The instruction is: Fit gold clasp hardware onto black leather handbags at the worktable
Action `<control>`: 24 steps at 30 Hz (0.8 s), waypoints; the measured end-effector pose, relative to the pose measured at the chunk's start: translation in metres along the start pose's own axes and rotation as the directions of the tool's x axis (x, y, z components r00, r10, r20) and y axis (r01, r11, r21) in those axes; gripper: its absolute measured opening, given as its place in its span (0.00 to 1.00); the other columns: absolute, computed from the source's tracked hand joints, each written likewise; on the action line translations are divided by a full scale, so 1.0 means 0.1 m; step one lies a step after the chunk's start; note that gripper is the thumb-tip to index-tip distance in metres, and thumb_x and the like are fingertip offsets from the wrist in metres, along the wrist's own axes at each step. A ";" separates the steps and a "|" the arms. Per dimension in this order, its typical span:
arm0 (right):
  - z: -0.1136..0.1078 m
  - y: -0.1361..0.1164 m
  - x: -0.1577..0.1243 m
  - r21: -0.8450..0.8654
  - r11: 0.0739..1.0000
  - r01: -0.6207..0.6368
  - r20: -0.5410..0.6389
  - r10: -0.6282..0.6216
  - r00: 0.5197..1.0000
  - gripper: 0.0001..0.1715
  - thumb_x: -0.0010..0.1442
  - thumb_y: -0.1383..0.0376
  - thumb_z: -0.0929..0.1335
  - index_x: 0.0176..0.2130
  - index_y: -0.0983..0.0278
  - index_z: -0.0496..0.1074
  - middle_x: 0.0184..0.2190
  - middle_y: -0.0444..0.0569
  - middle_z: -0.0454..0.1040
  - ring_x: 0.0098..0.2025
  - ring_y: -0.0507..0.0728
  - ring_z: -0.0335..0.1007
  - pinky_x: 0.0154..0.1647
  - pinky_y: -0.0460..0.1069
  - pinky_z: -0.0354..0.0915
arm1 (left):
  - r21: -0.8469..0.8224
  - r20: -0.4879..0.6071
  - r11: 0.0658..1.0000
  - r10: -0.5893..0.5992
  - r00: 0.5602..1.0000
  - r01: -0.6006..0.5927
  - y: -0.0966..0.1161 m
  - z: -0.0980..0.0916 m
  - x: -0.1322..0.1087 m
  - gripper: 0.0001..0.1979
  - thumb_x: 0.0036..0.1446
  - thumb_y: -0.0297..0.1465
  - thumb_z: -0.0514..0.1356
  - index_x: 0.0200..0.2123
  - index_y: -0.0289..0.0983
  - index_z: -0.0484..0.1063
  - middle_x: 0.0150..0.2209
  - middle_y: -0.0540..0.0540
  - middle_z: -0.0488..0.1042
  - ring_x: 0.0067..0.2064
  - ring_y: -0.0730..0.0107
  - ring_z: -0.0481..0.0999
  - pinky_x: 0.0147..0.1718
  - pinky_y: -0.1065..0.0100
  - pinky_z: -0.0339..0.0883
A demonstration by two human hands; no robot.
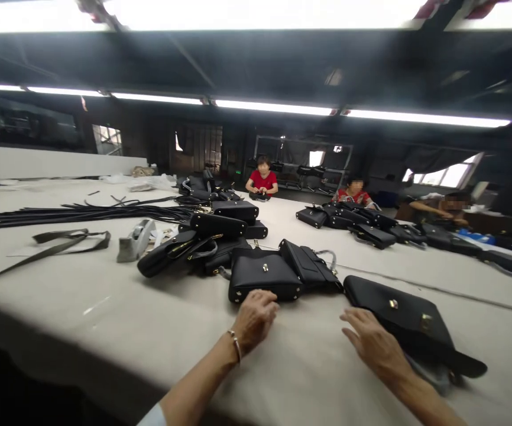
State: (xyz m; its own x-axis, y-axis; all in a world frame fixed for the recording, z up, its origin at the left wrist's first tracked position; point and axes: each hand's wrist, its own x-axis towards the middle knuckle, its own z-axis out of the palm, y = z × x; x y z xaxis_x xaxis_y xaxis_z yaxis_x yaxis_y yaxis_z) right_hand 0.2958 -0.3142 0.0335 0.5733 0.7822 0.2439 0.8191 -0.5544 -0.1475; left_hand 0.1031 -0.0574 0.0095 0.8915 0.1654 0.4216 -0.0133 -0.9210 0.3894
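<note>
1. The middle bag (pixel 278 278) lies on the pale table (pixel 118 319), its base towards the wearer. The left hand (pixel 256 319) is at its near lower edge, fingers curled; I cannot tell whether they pinch the edge or only rest by it.
2. The right bag (pixel 409 316) lies on the table, just beside the right hand (pixel 373 343). That hand's fingers are spread, thumb apart, holding nothing; contact is unclear.
3. Both bags look fairly light, with firm, boxy bodies that should bend little.
4. Their smooth black skin may be slightly slippery, and the shiny clasp (pixel 265 268) could scratch a neighbour (or get scratched itself).
5. The surest hold is probably 2 palms on opposite sides near the base, clear of the clasp.
</note>
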 end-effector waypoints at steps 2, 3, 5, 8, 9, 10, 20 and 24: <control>0.27 -0.28 -0.20 0.099 0.992 0.073 -0.051 -0.068 0.996 0.23 0.63 0.58 0.61 0.52 0.61 0.74 0.58 0.54 0.70 0.65 0.65 0.58 0.65 0.61 0.57 | 0.094 -0.140 0.988 -0.111 0.984 0.125 -0.16 -0.22 -0.02 0.20 0.62 0.23 0.55 0.57 0.37 0.67 0.63 0.37 0.63 0.66 0.50 0.56 0.63 0.46 0.49; 0.40 -0.40 -0.28 0.154 0.983 0.097 -0.056 -0.089 0.994 0.23 0.62 0.57 0.61 0.52 0.60 0.75 0.58 0.54 0.70 0.64 0.65 0.59 0.65 0.61 0.57 | 0.127 -0.182 0.975 -0.156 0.971 0.181 -0.23 -0.29 -0.02 0.23 0.60 0.22 0.57 0.58 0.36 0.65 0.63 0.35 0.62 0.67 0.49 0.55 0.63 0.44 0.48; 0.57 -0.57 -0.40 0.267 0.956 0.118 -0.074 -0.102 0.992 0.23 0.62 0.56 0.61 0.51 0.60 0.76 0.56 0.54 0.73 0.61 0.66 0.63 0.64 0.62 0.59 | 0.176 -0.210 0.951 -0.217 0.953 0.255 -0.34 -0.37 -0.01 0.23 0.57 0.22 0.62 0.56 0.35 0.67 0.59 0.35 0.67 0.63 0.48 0.62 0.59 0.45 0.56; 0.64 -0.66 -0.45 0.446 0.889 0.107 -0.109 -0.064 0.992 0.22 0.60 0.56 0.63 0.47 0.60 0.78 0.53 0.54 0.75 0.58 0.66 0.67 0.64 0.62 0.60 | 0.220 -0.204 0.934 -0.239 0.949 0.282 -0.35 -0.35 -0.03 0.10 0.59 0.26 0.62 0.45 0.34 0.72 0.45 0.42 0.75 0.52 0.55 0.72 0.50 0.52 0.66; 0.63 -0.65 -0.45 0.507 0.857 0.089 -0.116 -0.034 0.993 0.21 0.59 0.55 0.64 0.46 0.60 0.78 0.52 0.54 0.76 0.58 0.66 0.67 0.64 0.62 0.59 | 0.227 -0.209 0.933 -0.233 0.950 0.278 -0.32 -0.32 -0.04 0.07 0.60 0.27 0.62 0.42 0.34 0.73 0.42 0.44 0.75 0.49 0.58 0.73 0.49 0.53 0.67; 0.60 -0.63 -0.44 0.567 0.821 0.063 -0.117 0.005 0.993 0.21 0.57 0.54 0.65 0.45 0.60 0.78 0.51 0.54 0.76 0.57 0.67 0.68 0.64 0.63 0.59 | 0.227 -0.218 0.936 -0.221 0.951 0.270 -0.28 -0.29 -0.07 0.05 0.61 0.27 0.61 0.40 0.33 0.73 0.40 0.45 0.75 0.47 0.59 0.73 0.48 0.54 0.67; 0.33 -0.36 -0.18 0.955 0.086 -0.283 0.252 0.263 0.931 0.36 0.55 0.40 0.68 0.53 0.59 0.67 0.58 0.55 0.70 0.61 0.66 0.65 0.59 0.59 0.67 | 0.051 -0.376 0.998 0.038 0.926 -0.020 0.04 -0.26 -0.93 0.06 0.64 0.25 0.55 0.41 0.38 0.71 0.40 0.45 0.77 0.46 0.62 0.74 0.47 0.60 0.72; 0.26 -0.41 0.25 0.880 -0.193 -0.435 0.447 0.021 0.894 0.38 0.56 0.41 0.69 0.55 0.61 0.64 0.51 0.57 0.75 0.53 0.64 0.74 0.51 0.58 0.73 | 0.081 -0.358 0.982 0.187 0.915 -0.170 0.16 -0.33 -1.07 0.12 0.65 0.22 0.53 0.46 0.39 0.71 0.45 0.45 0.78 0.56 0.62 0.70 0.56 0.58 0.67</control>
State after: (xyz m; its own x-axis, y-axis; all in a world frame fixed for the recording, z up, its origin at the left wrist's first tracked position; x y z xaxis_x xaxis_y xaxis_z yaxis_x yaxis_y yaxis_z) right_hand 0.2774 -0.2643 0.0210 0.5385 0.8152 -0.2132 -0.3898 0.0167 -0.9207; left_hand -0.0074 -0.0779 -0.0026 0.6513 0.1050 0.7515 -0.1276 -0.9611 0.2448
